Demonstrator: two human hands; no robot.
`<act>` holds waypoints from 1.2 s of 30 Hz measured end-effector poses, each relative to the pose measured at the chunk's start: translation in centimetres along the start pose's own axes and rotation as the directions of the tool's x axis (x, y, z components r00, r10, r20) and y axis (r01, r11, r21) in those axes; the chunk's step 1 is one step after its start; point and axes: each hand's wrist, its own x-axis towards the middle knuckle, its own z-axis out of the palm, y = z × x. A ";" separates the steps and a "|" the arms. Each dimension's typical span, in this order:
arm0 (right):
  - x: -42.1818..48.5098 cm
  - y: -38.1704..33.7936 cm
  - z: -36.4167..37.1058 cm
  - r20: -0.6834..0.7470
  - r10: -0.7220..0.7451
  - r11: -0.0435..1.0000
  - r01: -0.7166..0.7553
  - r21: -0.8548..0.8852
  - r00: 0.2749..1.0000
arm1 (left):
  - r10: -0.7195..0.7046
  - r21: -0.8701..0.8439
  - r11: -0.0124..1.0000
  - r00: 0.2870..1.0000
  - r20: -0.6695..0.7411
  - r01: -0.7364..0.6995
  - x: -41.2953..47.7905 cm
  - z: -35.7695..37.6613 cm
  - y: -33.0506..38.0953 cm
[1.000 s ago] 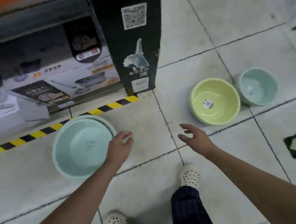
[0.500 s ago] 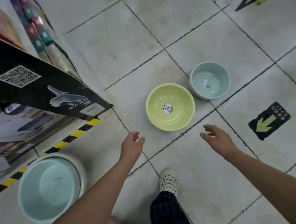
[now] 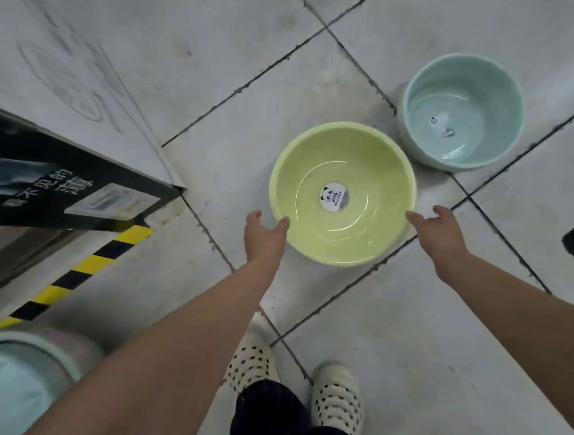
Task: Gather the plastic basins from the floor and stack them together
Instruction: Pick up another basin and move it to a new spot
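1. Since half a second ago both hands are reaching further forward, and the yellow-green basin [image 3: 376, 169] is now lying between them instead of ahead of them
2. The left hand [image 3: 264, 236] is spreading open at the basin's near-left rim, thumb over the rim's inner side and the fingers outside it, not closed on anything
3. The right hand [image 3: 441, 231] is stretching in from the near-right, fingers loosely extended with the tips at the rim; whether they are touching it cannot be told, and it is gripping nothing
4. The yellow-green basin is sitting upright on the tiled floor [image 3: 194, 60], mouth facing up; being round, it is showing no long axis, and a panda sticker [image 3: 332, 196] is lying at its bottom
5. A small blue basin [image 3: 488, 91] is standing just beyond it to the far right, also mouth up, very close to it
6. A large blue basin [image 3: 10, 385] is resting well apart at the lower left, partly behind the left forearm
7. A black box [image 3: 62, 183] and yellow-black hazard tape [image 3: 84, 265] are lying to the left, clear of the hands
8. Two spotted shoes [image 3: 250, 359] are standing below the basin
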 end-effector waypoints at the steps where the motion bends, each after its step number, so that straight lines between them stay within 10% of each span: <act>1: 1.6 0.4 1.0 -0.010 0.004 0.999 -0.004 0.034 1.000 | -0.010 -0.008 1.000 1.000 0.026 0.011 1.8 0.8 -0.3; 15: 4.9 4.2 4.6 -0.110 -0.158 0.979 0.170 0.112 0.981 | 0.185 0.122 0.974 0.982 0.047 -0.190 8.1 2.2 -1.5; 36: -33.7 -15.5 -1.3 0.190 -0.392 0.914 0.405 -0.029 0.900 | 0.085 -0.208 0.967 0.957 -0.277 -0.146 -24.0 -30.0 6.5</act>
